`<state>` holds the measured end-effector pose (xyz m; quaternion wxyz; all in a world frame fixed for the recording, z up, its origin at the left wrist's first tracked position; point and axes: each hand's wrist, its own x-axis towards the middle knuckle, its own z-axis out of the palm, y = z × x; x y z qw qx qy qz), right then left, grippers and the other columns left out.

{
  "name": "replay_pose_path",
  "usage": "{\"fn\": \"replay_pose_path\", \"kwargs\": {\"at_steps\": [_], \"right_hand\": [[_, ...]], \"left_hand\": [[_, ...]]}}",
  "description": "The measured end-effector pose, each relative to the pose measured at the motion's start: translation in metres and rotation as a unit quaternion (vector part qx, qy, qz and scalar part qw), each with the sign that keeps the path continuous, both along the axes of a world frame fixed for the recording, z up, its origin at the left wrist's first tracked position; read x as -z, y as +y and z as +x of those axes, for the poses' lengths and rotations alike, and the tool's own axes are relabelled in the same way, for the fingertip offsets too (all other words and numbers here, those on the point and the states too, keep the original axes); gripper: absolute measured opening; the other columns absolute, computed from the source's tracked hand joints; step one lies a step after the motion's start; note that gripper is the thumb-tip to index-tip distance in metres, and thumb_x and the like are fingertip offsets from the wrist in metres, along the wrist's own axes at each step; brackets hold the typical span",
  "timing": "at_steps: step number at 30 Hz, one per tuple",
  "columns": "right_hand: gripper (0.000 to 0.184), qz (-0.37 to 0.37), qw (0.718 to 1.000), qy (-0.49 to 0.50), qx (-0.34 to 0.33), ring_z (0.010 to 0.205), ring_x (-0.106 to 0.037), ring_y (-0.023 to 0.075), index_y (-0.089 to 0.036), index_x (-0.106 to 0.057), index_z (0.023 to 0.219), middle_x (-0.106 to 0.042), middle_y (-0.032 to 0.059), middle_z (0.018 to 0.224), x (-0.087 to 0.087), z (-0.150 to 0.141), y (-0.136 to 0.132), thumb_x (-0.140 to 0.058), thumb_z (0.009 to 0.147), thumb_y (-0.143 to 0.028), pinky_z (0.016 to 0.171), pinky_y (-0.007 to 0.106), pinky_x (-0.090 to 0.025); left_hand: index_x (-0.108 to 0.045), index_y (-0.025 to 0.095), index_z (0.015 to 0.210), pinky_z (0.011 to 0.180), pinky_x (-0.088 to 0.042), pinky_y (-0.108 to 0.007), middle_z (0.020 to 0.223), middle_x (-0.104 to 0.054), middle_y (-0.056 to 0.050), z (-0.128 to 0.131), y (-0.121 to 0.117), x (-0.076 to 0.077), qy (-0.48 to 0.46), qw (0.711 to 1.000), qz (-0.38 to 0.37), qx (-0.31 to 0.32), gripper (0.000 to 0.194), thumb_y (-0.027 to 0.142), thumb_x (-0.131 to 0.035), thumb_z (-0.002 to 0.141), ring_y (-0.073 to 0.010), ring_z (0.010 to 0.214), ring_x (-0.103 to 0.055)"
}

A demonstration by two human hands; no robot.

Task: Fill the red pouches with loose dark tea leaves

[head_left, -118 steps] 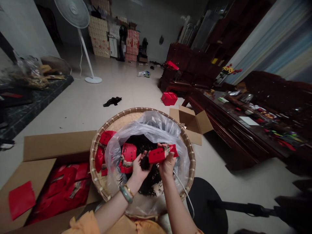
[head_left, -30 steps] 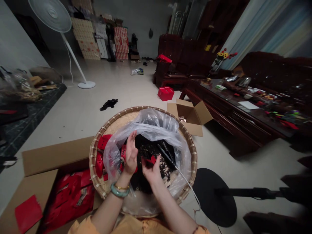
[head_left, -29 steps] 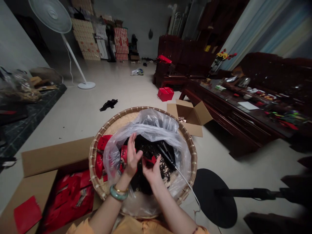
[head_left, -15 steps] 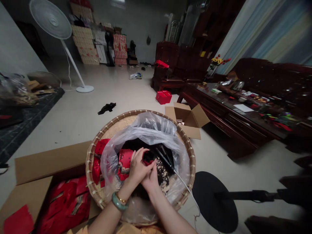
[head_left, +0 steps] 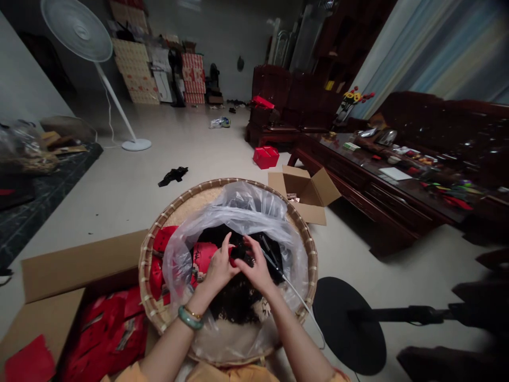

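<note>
Left hand [head_left: 219,265] curled round red pouch [head_left: 232,260], mid-frame; right hand [head_left: 256,270] bent close beside, cannot tell whether gripping anything. Both over dark shreds [head_left: 233,302] in clear bag [head_left: 230,215], inside round basket [head_left: 313,246]. Carton [head_left: 79,262] with red packets [head_left: 107,334], lower left. White fan [head_left: 77,30], upper left.

A yellow-orange garment [head_left: 234,373] with matching sleeves [head_left: 133,373] is worn, the forearms [head_left: 292,331] are bare, and the left wrist [head_left: 201,297] is circled by a thick, smooth, grey-green bangle [head_left: 189,319] and a slim gold-coloured bracelet [head_left: 193,313].
</note>
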<state>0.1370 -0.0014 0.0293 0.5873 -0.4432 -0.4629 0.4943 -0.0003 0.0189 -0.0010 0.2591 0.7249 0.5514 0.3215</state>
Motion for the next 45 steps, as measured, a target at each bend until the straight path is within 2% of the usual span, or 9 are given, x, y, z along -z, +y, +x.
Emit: {"fn": "replay_pose_path", "kwargs": {"at_steps": [5,11,16,19,24,28,35,41,45], "right_hand": [[0.025,0.039,0.982,-0.109,-0.152,0.093,-0.057,0.0196,-0.026,-0.072,0.081,-0.068,0.001,0.091,-0.024,0.01,0.022,-0.075,0.059,-0.015,0.097,0.037,-0.037],[0.011,0.03,0.989,-0.132,-0.051,0.074,-0.056,0.0157,-0.023,-0.073,0.07,-0.065,0.001,0.071,-0.008,0.012,0.022,-0.067,0.067,-0.014,0.079,0.027,-0.043],[0.035,0.039,0.983,-0.156,-0.082,0.073,-0.054,0.0143,-0.026,-0.07,0.094,-0.064,0.0007,0.089,-0.005,0.014,0.02,-0.065,0.063,-0.012,0.069,0.025,-0.045],[0.027,0.034,0.981,-0.179,-0.067,0.066,-0.052,0.0134,-0.025,-0.072,0.082,-0.063,-0.0008,0.076,-0.001,0.012,0.024,-0.059,0.064,-0.009,0.068,0.025,-0.044],[0.015,-0.034,0.987,-0.154,0.004,0.051,-0.045,0.0115,-0.022,-0.068,0.066,-0.055,-0.004,0.056,0.004,0.009,0.029,-0.059,0.064,-0.011,0.053,0.022,-0.04],[0.008,-0.034,0.99,-0.131,-0.029,0.058,-0.049,0.0106,-0.021,-0.07,0.075,-0.059,-0.0024,0.067,-0.004,0.013,0.03,-0.065,0.068,-0.023,0.052,0.019,-0.041],[0.019,-0.121,0.982,-0.085,-0.115,0.047,-0.042,0.0072,-0.015,-0.067,0.065,-0.055,-0.0056,0.053,-0.004,0.017,0.027,-0.074,0.06,-0.032,0.045,0.018,-0.034],[0.025,-0.098,0.986,-0.132,-0.024,0.045,-0.041,0.0069,-0.015,-0.057,0.054,-0.051,-0.0067,0.047,0.014,0.017,0.028,-0.075,0.057,-0.032,0.044,0.019,-0.03],[0.028,-0.12,0.985,-0.119,-0.044,0.041,-0.04,0.0071,-0.016,-0.058,0.058,-0.051,-0.006,0.047,0.021,0.016,0.028,-0.074,0.058,-0.039,0.04,0.019,-0.031]], "left_hand": [[-0.006,0.016,0.144,0.073,-0.049,-0.04,0.102,-0.064,-0.014,0.003,0.0,0.004,0.032,0.999,-0.012,0.002,0.093,0.025,-0.061,0.069,-0.0282,0.087,-0.064],[-0.001,0.022,0.144,0.078,-0.049,-0.04,0.106,-0.061,-0.009,-0.003,0.0,0.016,0.0,0.999,0.016,0.03,0.101,0.028,-0.066,0.067,-0.0257,0.091,-0.063],[0.0,0.021,0.144,0.085,-0.048,-0.042,0.112,-0.058,-0.012,0.0,-0.001,0.017,-0.03,0.998,0.013,0.059,0.097,0.023,-0.062,0.069,-0.0257,0.101,-0.06],[0.0,0.022,0.144,0.089,-0.046,-0.043,0.119,-0.056,-0.012,0.003,-0.002,0.015,-0.052,0.995,-0.003,0.082,0.098,0.02,-0.062,0.067,-0.0259,0.109,-0.056],[-0.035,0.02,0.134,0.098,-0.04,-0.044,0.126,-0.055,-0.012,0.005,-0.002,0.02,-0.138,0.99,-0.009,0.037,0.072,0.019,-0.06,0.067,-0.0252,0.116,-0.051],[-0.063,0.018,0.098,0.084,-0.049,-0.042,0.092,-0.07,-0.008,0.001,-0.006,0.022,-0.27,0.949,-0.151,0.058,0.029,0.026,-0.057,0.071,-0.0243,0.09,-0.064],[-0.059,0.018,0.106,0.076,-0.052,-0.039,0.094,-0.069,-0.009,-0.004,-0.012,-0.004,-0.46,0.795,-0.371,0.136,0.041,0.031,-0.067,0.068,-0.0234,0.084,-0.066],[-0.062,0.013,0.097,0.056,-0.052,-0.025,0.078,-0.069,-0.006,0.005,-0.009,-0.008,-0.47,0.823,-0.318,0.033,0.04,0.04,-0.069,0.069,-0.0151,0.063,-0.065],[-0.06,0.013,0.1,0.058,-0.053,-0.028,0.08,-0.07,-0.006,0.004,-0.012,-0.006,-0.448,0.816,-0.363,0.051,0.046,0.038,-0.073,0.064,-0.0169,0.063,-0.066]]}}
